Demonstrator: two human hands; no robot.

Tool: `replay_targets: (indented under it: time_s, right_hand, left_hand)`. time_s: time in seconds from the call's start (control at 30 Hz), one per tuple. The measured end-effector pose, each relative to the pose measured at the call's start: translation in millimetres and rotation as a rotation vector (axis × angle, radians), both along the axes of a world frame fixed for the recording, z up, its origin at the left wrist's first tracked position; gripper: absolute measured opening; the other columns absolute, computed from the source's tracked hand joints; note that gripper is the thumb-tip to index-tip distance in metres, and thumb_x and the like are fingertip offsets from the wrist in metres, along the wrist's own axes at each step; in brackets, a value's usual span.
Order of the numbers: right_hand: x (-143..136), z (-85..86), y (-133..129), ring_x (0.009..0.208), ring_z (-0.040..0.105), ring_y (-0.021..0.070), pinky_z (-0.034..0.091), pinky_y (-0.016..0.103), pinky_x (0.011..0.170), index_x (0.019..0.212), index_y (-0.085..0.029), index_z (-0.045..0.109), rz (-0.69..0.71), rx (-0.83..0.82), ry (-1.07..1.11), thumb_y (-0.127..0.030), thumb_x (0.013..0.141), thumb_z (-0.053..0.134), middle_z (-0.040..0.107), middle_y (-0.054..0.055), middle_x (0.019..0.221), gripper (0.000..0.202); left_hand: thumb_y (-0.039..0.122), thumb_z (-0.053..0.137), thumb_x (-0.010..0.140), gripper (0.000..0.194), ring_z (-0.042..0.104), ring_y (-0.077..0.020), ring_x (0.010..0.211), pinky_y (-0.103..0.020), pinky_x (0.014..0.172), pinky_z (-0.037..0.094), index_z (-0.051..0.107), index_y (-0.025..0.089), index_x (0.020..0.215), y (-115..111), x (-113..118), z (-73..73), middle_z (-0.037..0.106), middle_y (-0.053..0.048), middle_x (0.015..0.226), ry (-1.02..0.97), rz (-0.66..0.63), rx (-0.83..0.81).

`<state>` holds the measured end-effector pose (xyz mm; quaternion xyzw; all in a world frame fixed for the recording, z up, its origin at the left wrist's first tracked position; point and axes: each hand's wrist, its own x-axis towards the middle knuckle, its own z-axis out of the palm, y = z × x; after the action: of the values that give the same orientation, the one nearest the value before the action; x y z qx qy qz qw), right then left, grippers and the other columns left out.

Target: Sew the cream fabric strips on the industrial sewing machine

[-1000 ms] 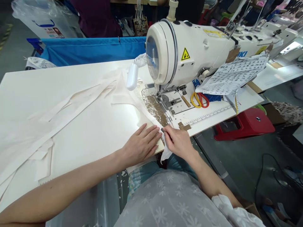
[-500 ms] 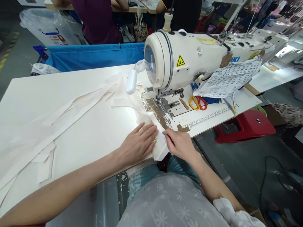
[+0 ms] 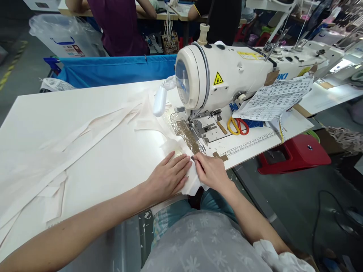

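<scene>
Long pale strips of fabric lie across the white table and reach its front edge, beside the sewing machine. My left hand lies flat on the fabric near that edge, fingers stretched out. Just to its right, my right hand is closed in a pinch on a small dark tool, whose tip rests at the fabric; most of the tool is hidden by the fingers. The fabric's end hangs over the edge between and below my hands.
Scissors with yellow and red handles lie right of the needle area. A measuring strip runs along the table. A printed sheet hangs from the machine. A red stool stands at the right. People sit beyond the blue cloth.
My right hand has moved slightly left, bringing the dark tool closer to my left hand's fingertips. My left hand remains on the fabric. The whole view has shifted a little.
</scene>
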<state>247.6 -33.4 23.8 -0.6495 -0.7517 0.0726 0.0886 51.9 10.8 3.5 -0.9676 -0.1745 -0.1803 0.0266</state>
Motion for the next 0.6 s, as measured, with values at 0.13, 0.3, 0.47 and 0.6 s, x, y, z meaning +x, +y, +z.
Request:
replay_targets:
  time_s: [0.13,0.3,0.47,0.6]
  right_hand:
    - [10.0,7.5,-11.9,0.066,0.065,0.0167,0.023,0.028,0.055,0.095,-0.018,0.061,0.056,-0.051,-0.067,-0.02,0.095,0.041,0.073,0.004,0.076,0.02]
    - [25.6,13.8,-30.2,0.06,0.061,0.0155,0.023,0.028,0.055,0.095,-0.019,0.061,0.049,-0.076,-0.042,-0.021,0.095,0.04,0.07,0.001,0.068,0.021]
    - [12.9,8.9,-14.1,0.066,0.064,0.0164,0.023,0.028,0.056,0.097,-0.019,0.061,0.018,-0.051,-0.068,-0.022,0.095,0.041,0.073,0.003,0.078,0.021]
    - [3.6,6.6,-4.6,0.068,0.065,0.0173,0.023,0.028,0.056,0.1,-0.018,0.061,0.007,-0.046,-0.079,-0.022,0.096,0.04,0.074,0.003,0.08,0.021]
  left_hand:
    - [0.031,0.036,0.104,0.043,0.054,-0.0269,0.128,-0.047,0.116,0.033,0.059,0.007,0.132,-0.9,1.5,0.9,0.062,-0.013,0.136,0.007,0.011,-0.002]
    - [0.041,0.04,0.102,0.05,0.051,-0.0294,0.131,-0.051,0.118,0.03,0.057,0.006,0.134,1.0,-1.6,4.1,0.059,-0.015,0.139,0.039,-0.022,-0.05]
    - [0.027,0.039,0.1,0.044,0.047,-0.0306,0.136,-0.053,0.116,0.032,0.054,0.006,0.136,7.2,-5.7,9.9,0.056,-0.016,0.142,0.054,0.002,-0.075]
    - [0.022,0.037,0.1,0.043,0.049,-0.0271,0.134,-0.049,0.116,0.034,0.055,0.008,0.136,7.1,-4.7,8.4,0.057,-0.013,0.141,0.057,-0.032,-0.092]
